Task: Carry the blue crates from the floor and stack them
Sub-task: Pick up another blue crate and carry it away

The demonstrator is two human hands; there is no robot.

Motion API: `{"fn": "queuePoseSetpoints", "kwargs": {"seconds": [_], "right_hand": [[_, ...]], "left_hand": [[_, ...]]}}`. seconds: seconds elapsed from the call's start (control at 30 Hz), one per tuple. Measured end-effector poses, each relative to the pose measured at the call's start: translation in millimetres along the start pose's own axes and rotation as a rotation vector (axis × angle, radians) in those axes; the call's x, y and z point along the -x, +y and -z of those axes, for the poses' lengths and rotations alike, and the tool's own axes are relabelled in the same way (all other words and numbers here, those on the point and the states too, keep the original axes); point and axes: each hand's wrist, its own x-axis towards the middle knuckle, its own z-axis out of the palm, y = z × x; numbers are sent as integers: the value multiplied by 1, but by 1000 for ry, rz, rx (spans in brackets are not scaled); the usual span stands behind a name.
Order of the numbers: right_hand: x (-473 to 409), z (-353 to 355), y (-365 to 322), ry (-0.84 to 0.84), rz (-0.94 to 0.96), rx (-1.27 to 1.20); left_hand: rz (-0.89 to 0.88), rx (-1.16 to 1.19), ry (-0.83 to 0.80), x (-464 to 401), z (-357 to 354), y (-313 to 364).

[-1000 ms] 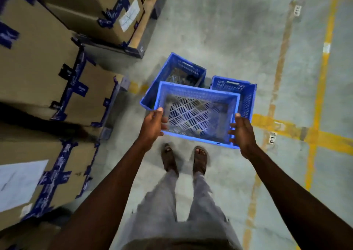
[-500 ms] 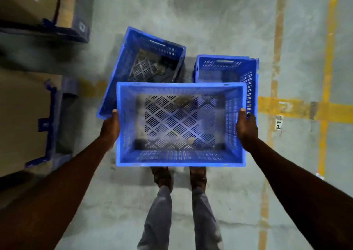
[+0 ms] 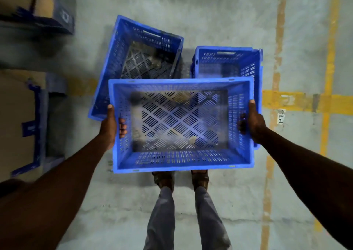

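I hold an empty blue slotted crate point(image 3: 181, 163) level in the air above my feet. My left hand point(image 3: 111, 126) grips its left short wall, fingers curled through the handle slot. My right hand point(image 3: 252, 122) grips the right short wall the same way. Two more blue crates stand on the floor beyond it. The left crate point(image 3: 145, 39) sits turned at an angle with some debris inside. The right crate point(image 3: 227, 59) stands square, and the held crate covers its near part.
Cardboard boxes with blue tape point(image 3: 21, 120) on pallets line the left side. Yellow painted floor lines point(image 3: 305, 101) cross at the right, with a small "P1" label point(image 3: 280, 117) beside them. My legs and sandalled feet point(image 3: 181, 179) are below the crate.
The crate has risen closer to me and fills more of the view. My hands have shifted from its near corners to its short side walls. My view has tilted further down.
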Motion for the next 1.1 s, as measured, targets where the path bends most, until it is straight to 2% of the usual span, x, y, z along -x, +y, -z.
{"fn": "queuePoseSetpoints", "kwargs": {"seconds": [0.13,0.27,0.6,0.77,0.97,1.1], "right_hand": [[36,12,-9,14,46,47],[117,47,-36,-77,95,62],[334,126,-113,-185,301,20],[371,146,-136,-230,408,108],[372,164,-180,-582,405,161],[387,161,-204,-679,467,286]], "left_hand": [[-31,-24,31,36,15,11],[-14,-6,-20,108,62,26],[-47,298,-231,331,159,49],[-92,396,-175,403,175,31],[-170,520,-88,485,182,-1],[-221,622,16,541,174,-36]]}}
